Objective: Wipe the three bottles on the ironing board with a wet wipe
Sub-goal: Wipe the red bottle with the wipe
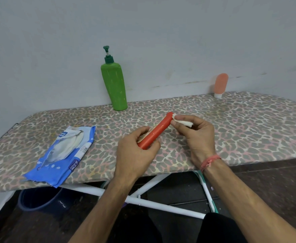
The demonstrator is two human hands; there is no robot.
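Observation:
My left hand (136, 151) grips the lower end of a slim red bottle (158, 130), holding it tilted above the ironing board (248, 123). My right hand (198, 135) pinches a crumpled white wet wipe (183, 122) against the bottle's upper end. A tall green pump bottle (114, 85) stands upright at the board's back edge by the wall. A small peach tube bottle (220, 85) stands cap-down at the back right.
A blue wet wipe pack (65, 155) lies open on the board's left front, overhanging the edge a little. White board legs (154, 204) cross below. A dark blue bucket (38, 199) sits on the floor under the left side. The wall runs close behind the board.

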